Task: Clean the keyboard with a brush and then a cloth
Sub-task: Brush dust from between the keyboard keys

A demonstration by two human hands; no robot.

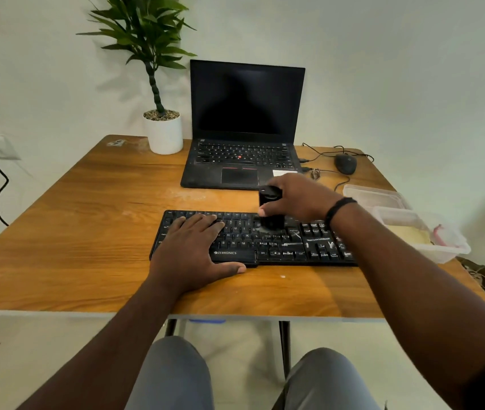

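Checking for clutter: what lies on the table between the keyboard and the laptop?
In the head view, only bare wood with pale dusty smears lies between the keyboard and the laptop; the right hand hovers above it.

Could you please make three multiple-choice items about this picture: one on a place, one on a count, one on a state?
1. Where does the potted plant stand?
A. left of the laptop
B. right of the laptop
C. on the keyboard

2. How many clear plastic containers stand at the right edge of the table?
A. one
B. two
C. four

3. What is the right hand doing?
A. lying flat
B. holding a black brush
C. touching the mouse

Answers: 1 A, the pot stands beside the laptop's left side. 2 B, two containers show. 3 B, its fingers curl round the brush over the keys.
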